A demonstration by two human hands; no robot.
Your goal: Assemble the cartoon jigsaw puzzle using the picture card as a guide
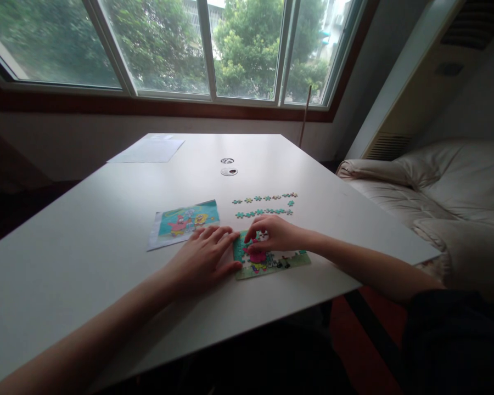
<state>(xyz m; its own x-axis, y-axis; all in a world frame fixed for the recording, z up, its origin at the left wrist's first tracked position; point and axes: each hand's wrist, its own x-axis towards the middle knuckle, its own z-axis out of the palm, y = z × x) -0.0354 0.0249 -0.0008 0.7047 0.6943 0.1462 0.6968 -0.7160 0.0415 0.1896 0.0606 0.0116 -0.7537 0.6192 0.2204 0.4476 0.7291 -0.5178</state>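
A partly assembled jigsaw puzzle (280, 264) with a pink cartoon figure lies near the table's front edge; pale gaps show among its pieces. My left hand (208, 252) rests flat with fingers spread, its fingertips and thumb at the puzzle's left edge. Over the puzzle's upper left part, my right hand (274, 233) is curled, thumb and fingers pinched down at the surface on what looks like a puzzle piece, mostly hidden. Beyond it, loose puzzle pieces (258, 212) lie in two rows. A cartoon picture sheet (185, 222) sits beyond my left hand.
All of this lies on a white table (107, 230). Two small round objects (229, 171) are farther back, and a white paper sheet (148, 149) lies at the far left corner. A pale sofa (456, 181) stands to the right, a window (168, 49) beyond the table.
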